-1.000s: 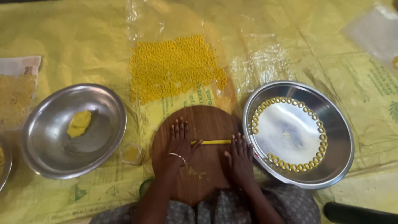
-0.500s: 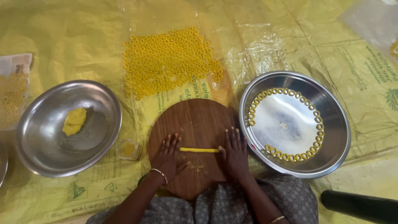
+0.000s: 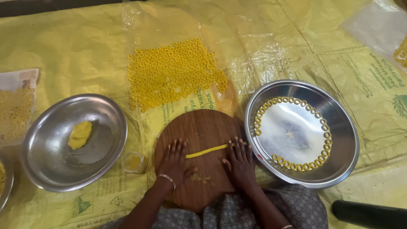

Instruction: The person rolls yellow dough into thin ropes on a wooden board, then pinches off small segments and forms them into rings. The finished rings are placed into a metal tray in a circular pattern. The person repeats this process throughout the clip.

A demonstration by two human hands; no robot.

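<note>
While both hands lie flat and open on the round wooden board (image 3: pixel 199 127), a thin yellow dough rope (image 3: pixel 207 150) stretches between them, slightly tilted, its right end higher. The left hand (image 3: pixel 174 163) has its fingers spread, the fingertips at the rope's left end; the right hand (image 3: pixel 240 163) covers the right end with its fingertips (neither hand grips anything, both only press down palm-first). A few yellow crumbs (image 3: pixel 199 178) sit on the board between the wrists. Just right of the board stands a steel plate (image 3: pixel 347 140) with small dough rings (image 3: pixel 326 135) lined around its inner edge. To the left, a steel bowl (image 3: pixel 46 169) holds a lump of yellow dough (image 3: pixel 79 135), and a small glass cup (image 3: pixel 134 162) stands between bowl and board. Beyond the board, many rings (image 3: pixel 169 74) dry on a clear plastic sheet (image 3: pixel 254 46) over the yellow floor covering (image 3: pixel 63 46).
</note>
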